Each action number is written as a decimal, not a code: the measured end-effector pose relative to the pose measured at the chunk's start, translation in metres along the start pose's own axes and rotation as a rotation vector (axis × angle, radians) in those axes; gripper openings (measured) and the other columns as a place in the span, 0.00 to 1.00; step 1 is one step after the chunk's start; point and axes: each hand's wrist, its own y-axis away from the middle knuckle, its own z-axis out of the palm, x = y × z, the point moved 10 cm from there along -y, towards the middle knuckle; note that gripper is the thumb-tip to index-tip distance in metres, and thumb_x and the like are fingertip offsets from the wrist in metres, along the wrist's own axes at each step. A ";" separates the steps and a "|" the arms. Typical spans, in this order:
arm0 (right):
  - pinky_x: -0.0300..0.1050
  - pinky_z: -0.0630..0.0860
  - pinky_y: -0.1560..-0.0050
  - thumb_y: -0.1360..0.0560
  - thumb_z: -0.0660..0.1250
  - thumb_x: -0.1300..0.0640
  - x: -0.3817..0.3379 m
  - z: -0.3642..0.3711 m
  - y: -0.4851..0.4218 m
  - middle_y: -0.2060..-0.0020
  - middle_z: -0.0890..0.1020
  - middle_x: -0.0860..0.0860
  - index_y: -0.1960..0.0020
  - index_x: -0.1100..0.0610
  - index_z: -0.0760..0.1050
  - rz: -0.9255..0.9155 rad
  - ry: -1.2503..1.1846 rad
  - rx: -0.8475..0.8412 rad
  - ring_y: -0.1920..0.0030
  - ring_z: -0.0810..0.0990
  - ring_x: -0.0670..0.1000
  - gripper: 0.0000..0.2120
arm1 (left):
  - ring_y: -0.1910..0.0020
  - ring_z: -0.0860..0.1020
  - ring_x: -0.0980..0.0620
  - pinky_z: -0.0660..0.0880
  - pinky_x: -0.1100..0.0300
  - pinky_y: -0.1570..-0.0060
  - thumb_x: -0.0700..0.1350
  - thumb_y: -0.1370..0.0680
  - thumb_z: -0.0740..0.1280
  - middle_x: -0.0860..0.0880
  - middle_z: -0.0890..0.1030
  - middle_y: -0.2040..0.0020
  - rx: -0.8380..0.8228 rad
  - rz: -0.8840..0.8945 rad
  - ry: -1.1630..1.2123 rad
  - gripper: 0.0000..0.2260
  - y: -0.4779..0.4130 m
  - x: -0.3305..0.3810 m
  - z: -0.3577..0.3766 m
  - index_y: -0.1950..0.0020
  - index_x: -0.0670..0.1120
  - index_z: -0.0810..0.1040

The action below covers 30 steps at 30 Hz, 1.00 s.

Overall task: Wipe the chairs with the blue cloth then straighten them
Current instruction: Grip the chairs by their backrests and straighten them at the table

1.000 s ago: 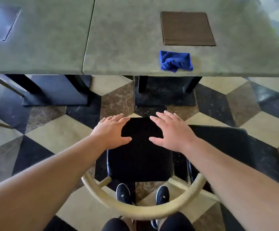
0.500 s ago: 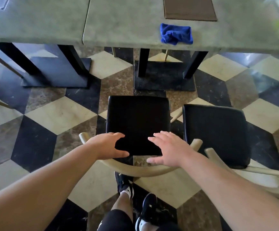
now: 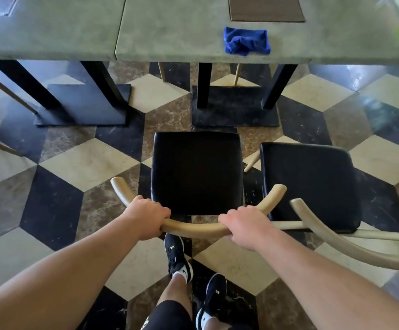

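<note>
A chair with a black square seat [image 3: 196, 171] and a curved pale wooden back rail [image 3: 194, 226] stands in front of me, facing the table. My left hand [image 3: 148, 216] grips the rail's left part and my right hand [image 3: 245, 223] grips its right part. A second chair with a black seat [image 3: 309, 184] and the same kind of rail [image 3: 336, 244] stands close on the right, turned a little askew. The crumpled blue cloth [image 3: 246, 44] lies on the grey-green table [image 3: 169, 36] near its front edge, held by neither hand.
Black table legs on flat base plates [image 3: 235, 110] stand just beyond the chairs. A brown placemat [image 3: 266, 8] lies behind the cloth. Legs of other chairs show at the far left [image 3: 0, 91]. The floor is cube-patterned tile; my feet [image 3: 193, 270] are behind the chair.
Both hands came back off the black seat and closed on the curved back rail. The view pulled away from the table, and the second chair came more fully into sight.
</note>
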 end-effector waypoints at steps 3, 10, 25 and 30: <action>0.53 0.77 0.46 0.20 0.68 0.46 0.001 -0.005 -0.008 0.51 0.80 0.49 0.41 0.49 0.72 -0.017 -0.004 0.030 0.51 0.80 0.53 0.12 | 0.51 0.80 0.53 0.73 0.49 0.40 0.58 0.22 0.70 0.59 0.80 0.52 0.009 -0.001 -0.013 0.10 -0.005 -0.012 -0.004 0.42 0.62 0.76; 0.55 0.77 0.46 0.22 0.71 0.45 0.029 -0.023 -0.041 0.55 0.80 0.47 0.44 0.47 0.73 0.028 -0.020 0.084 0.54 0.79 0.52 0.11 | 0.47 0.81 0.51 0.72 0.49 0.39 0.57 0.23 0.70 0.58 0.82 0.49 0.038 -0.051 -0.025 0.12 -0.036 -0.039 -0.024 0.40 0.62 0.77; 0.55 0.73 0.42 0.23 0.72 0.47 0.112 -0.091 -0.126 0.56 0.79 0.47 0.45 0.47 0.74 0.119 0.000 0.130 0.52 0.78 0.54 0.10 | 0.55 0.77 0.54 0.72 0.48 0.41 0.57 0.22 0.71 0.60 0.76 0.57 0.128 -0.027 0.025 0.08 -0.126 -0.101 -0.095 0.46 0.61 0.74; 0.55 0.73 0.38 0.22 0.71 0.47 0.122 -0.109 -0.151 0.53 0.80 0.47 0.41 0.46 0.75 0.139 -0.016 0.122 0.50 0.79 0.54 0.11 | 0.57 0.76 0.53 0.69 0.51 0.50 0.57 0.23 0.68 0.58 0.75 0.59 0.128 -0.013 -0.016 0.08 -0.146 -0.128 -0.114 0.50 0.61 0.69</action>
